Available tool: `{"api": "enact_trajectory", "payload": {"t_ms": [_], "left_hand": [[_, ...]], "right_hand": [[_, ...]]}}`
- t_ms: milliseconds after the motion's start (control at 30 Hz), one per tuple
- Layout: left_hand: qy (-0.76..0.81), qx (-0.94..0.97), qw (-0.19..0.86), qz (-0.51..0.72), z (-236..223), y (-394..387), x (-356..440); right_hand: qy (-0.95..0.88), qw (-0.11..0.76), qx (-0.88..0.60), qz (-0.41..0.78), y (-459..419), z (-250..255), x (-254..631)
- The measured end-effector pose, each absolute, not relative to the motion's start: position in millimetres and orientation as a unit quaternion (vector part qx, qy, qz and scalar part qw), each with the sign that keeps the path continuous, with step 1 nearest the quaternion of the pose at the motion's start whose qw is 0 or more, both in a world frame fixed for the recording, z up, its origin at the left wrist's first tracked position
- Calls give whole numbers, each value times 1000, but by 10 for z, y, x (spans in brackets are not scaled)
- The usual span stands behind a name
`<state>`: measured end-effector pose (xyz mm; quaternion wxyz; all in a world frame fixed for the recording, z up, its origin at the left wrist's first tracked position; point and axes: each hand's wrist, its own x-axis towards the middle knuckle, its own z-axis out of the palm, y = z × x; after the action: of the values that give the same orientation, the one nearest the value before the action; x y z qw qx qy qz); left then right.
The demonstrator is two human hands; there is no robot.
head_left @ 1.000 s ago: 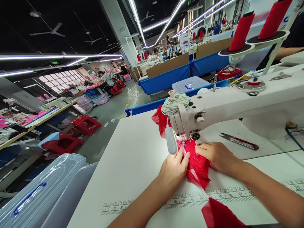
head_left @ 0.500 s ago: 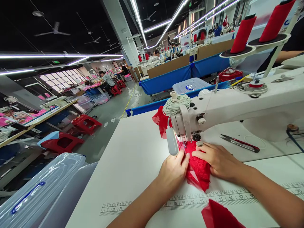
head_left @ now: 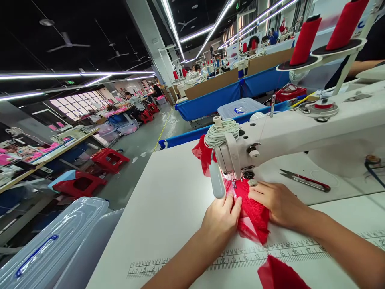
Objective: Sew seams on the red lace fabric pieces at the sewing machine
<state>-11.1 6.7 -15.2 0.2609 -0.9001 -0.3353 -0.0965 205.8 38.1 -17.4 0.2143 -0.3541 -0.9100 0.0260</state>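
Red lace fabric (head_left: 255, 214) lies under the needle area of a white sewing machine (head_left: 288, 130), with part of it spread behind the machine head. My left hand (head_left: 221, 214) pinches the fabric's left edge just in front of the presser foot (head_left: 234, 184). On the other side, my right hand (head_left: 278, 202) is closed on the bunched lace, its fingertips close to the machine head. A second red fabric piece (head_left: 279, 275) rests at the table's front edge. Thread snips (head_left: 305, 180) with red handles lie right of my right hand.
A printed ruler (head_left: 234, 259) runs along the white table (head_left: 156, 216). A small lamp (head_left: 217, 180) hangs by the needle. Red thread cones (head_left: 306, 40) stand at the upper right. Lidded plastic bins (head_left: 72, 237) and red stools (head_left: 110, 160) are at the left. Other people work farther back.
The lace in front of the needle has shifted slightly right, and my right hand has moved a little right with it. My left hand stays at the fabric edge. The view has tilted slightly.
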Motion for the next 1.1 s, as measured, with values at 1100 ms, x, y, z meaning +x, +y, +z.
{"api": "enact_trajectory", "payload": {"t_ms": [1100], "left_hand": [[-378, -906, 146, -122, -77, 73, -104]], "right_hand": [[-903, 242, -354, -19, 288, -166, 2030]]}}
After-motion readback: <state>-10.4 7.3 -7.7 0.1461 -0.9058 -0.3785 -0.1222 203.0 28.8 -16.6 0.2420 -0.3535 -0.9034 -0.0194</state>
